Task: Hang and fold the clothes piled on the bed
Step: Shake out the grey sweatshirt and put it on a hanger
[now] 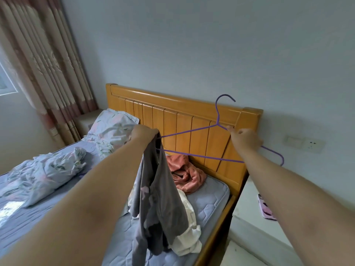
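Observation:
A purple wire hanger (pixel 194 154) is held up in front of the wooden headboard (pixel 178 114). My right hand (pixel 245 138) grips its right shoulder just below the hook. My left hand (pixel 144 133) grips the top of a grey garment (pixel 157 198) at the hanger's left end, and the garment hangs down over the bed. Below it on the mattress (pixel 209 200) lie a white garment (pixel 188 237) and a crumpled pink one (pixel 185 174).
A floral quilt (pixel 44 173) and pillow (pixel 113 127) lie on the left of the bed. A curtain (pixel 48 60) hangs at the far left. A white bedside table (pixel 255 223) on the right carries a pink object (pixel 266 209); a wall socket (pixel 303 143) is above it.

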Motion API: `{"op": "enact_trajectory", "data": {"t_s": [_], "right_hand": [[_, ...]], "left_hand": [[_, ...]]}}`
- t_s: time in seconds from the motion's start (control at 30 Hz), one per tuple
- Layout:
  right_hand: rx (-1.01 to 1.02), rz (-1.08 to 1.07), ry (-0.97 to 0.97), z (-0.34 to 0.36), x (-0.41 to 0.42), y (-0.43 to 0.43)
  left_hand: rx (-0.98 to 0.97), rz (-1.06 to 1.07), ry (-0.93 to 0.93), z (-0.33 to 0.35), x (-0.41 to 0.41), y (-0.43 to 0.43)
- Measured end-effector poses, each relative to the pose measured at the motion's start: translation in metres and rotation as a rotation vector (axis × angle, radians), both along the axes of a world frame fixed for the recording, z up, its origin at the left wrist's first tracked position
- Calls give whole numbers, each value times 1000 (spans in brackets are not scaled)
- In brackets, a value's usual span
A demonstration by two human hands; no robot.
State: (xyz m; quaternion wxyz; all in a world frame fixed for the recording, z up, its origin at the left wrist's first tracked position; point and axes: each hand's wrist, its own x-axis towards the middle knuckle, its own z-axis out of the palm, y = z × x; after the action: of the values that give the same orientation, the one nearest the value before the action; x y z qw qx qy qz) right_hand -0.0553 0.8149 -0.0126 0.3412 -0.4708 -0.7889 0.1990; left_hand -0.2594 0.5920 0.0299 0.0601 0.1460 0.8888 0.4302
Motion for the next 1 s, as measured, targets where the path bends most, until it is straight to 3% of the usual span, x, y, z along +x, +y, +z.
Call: {"op": "enact_trajectory", "data": {"t_s": [0.2,0.5,0.63,0.7,0.87,1.0], "right_hand": [[114,-56,-9,-7,4,-12],[-53,42,65,-8,4,-27],[-116,55,197,-3,-1,-37],[-80,102,156,2,-1,-41],[21,439,-45,16,-17,-59],[-258,717,-179,41,-20,-62]], "left_hand": [[-201,-213,200,1,32,31],[-75,-489,407,0,75,63],[-160,-609,558,1,71,51],[-217,-633,554,3,68,43],[-51,-625,386,7,68,33],[43,-638,271,7,55,14]]}}
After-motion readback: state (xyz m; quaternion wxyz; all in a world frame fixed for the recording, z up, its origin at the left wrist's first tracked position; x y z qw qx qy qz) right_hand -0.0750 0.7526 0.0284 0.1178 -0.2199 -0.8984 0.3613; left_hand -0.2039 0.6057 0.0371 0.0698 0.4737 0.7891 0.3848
